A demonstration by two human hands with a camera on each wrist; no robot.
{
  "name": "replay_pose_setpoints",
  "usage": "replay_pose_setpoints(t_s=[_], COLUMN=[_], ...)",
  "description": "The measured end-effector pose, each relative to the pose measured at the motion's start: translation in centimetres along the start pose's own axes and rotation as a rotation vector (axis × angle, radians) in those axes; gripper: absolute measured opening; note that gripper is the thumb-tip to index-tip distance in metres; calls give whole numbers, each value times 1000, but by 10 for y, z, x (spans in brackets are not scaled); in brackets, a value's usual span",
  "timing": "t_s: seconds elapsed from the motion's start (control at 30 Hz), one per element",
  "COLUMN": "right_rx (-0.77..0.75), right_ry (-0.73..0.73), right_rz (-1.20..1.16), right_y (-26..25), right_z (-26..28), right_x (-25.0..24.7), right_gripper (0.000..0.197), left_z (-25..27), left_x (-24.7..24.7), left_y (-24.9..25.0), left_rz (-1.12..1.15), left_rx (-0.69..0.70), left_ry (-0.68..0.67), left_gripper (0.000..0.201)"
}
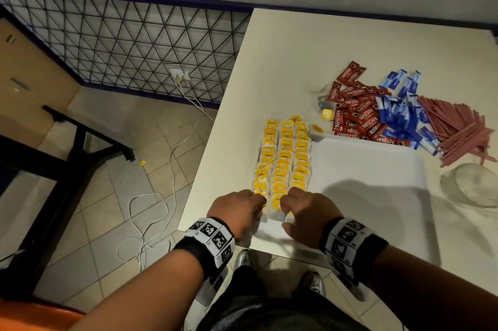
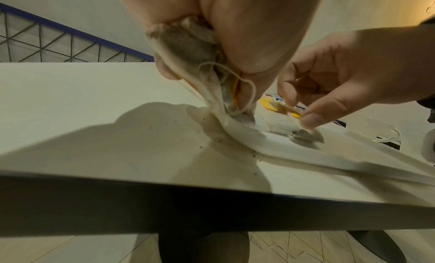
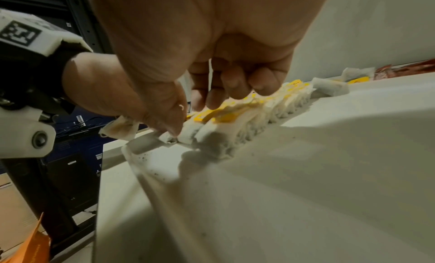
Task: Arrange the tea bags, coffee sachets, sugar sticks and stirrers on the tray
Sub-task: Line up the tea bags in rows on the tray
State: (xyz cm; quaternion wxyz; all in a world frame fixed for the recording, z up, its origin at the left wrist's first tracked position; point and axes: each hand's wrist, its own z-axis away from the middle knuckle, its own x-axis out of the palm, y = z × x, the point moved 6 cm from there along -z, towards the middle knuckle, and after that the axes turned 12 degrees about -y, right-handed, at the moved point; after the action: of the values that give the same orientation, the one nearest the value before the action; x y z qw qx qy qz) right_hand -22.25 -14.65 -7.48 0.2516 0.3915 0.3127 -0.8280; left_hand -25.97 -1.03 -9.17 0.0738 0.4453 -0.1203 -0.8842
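Both hands are working the tea-bag rows' (image 1: 283,161) near end: left hand (image 1: 237,212) pinching a tea bag (image 2: 188,49), right hand (image 1: 307,212) pinching the neighbouring bag's (image 3: 186,135) corner.

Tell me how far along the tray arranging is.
Done: three rows of tea bags line the left side of the tray. In hand: the left hand holds several more tea bags, and the right hand pinches one at the rows' near end. Left: the coffee sachets, sugar sticks and stirrers lie heaped on the table beyond the tray.
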Motion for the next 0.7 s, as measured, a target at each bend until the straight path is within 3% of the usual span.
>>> replay_pose_setpoints(t_s=[0.23,0.7], right_rx=[73,-11], right_ry=[10,154], right_rz=[1,-41], right_y=[18,20], right_z=[5,0], right_x=[5,12], right_gripper=[27,32], left_z=[0,0], left_x=[-1,-5], left_y=[0,1], left_rz=[7,22], left_rx=[7,4], left_ry=[11,34], left_gripper=[29,32])
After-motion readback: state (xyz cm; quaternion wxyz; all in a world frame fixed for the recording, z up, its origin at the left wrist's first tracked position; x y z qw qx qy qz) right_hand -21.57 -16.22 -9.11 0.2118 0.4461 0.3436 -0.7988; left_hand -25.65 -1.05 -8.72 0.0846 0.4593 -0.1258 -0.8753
